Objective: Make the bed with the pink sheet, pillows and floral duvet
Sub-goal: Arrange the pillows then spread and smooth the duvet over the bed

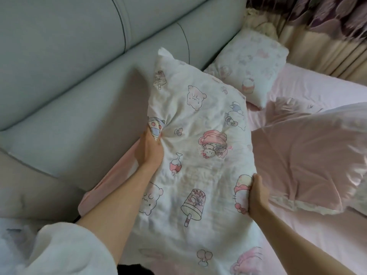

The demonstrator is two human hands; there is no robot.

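A white pillow with cartoon prints [198,155] fills the middle of the view, lying along the bed near the headboard. My left hand [149,149] pinches a bunch of its cover on the left edge. My right hand [258,197] grips its right edge. A second cartoon-print pillow [250,62] rests at the far end against the headboard. A pink pillow with a white frilled border [309,157] lies to the right on the pink sheet [321,90]. The floral duvet is not in view.
The padded pale grey-green headboard [79,66] runs along the left side. Beige and purple patterned curtains [317,32] hang at the far right, just beyond the bed's edge. A white fluffy sleeve [59,253] covers my left arm at the bottom left.
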